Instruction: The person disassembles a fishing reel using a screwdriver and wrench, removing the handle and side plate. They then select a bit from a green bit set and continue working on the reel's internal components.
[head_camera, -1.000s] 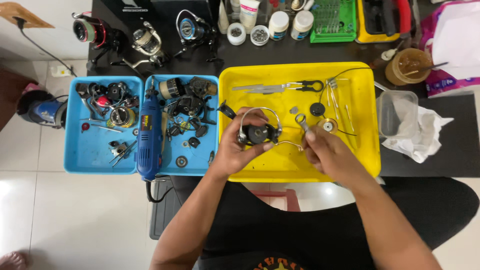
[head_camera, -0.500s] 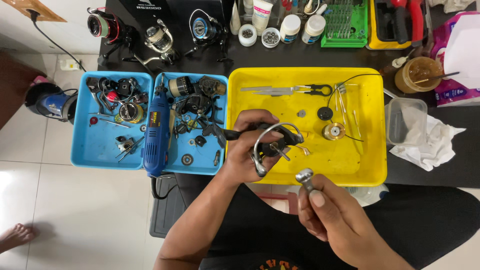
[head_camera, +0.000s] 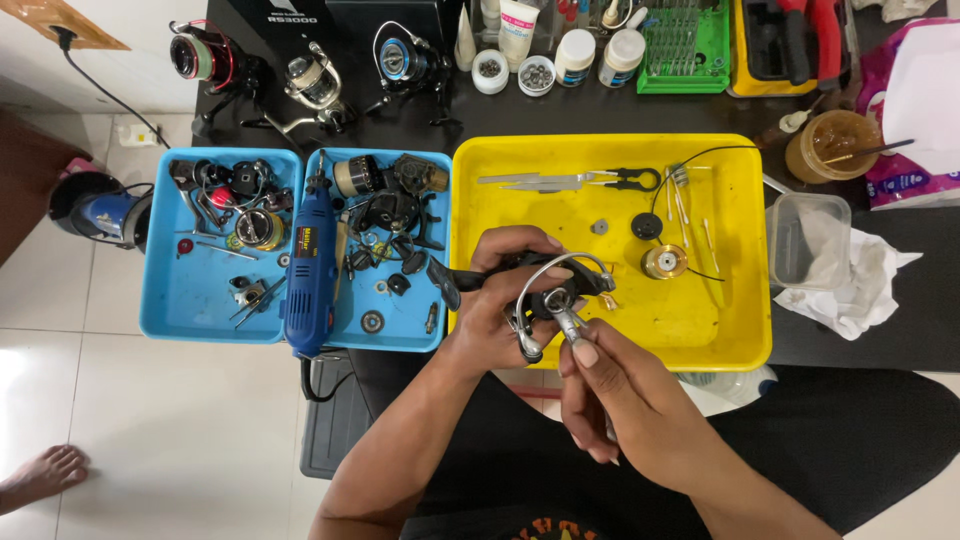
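Left hand (head_camera: 500, 300) grips the black fishing reel body (head_camera: 520, 282) over the front edge of the yellow tray (head_camera: 740, 340), wire bail arm (head_camera: 560, 268) arching over it. Right hand (head_camera: 610, 395) pinches a small silver part (head_camera: 562, 318) against the reel's underside. Judgement: seat the part squarely, keep the reel steady, work above the tray so drops are caught. Nearby in the tray: gold spool (head_camera: 664, 262), black disc (head_camera: 646, 225), tweezers (head_camera: 545, 181). The blue rotary tool (head_camera: 312, 270) lies across the blue trays (head_camera: 200, 300), left, well apart. Nothing blocks the hands.
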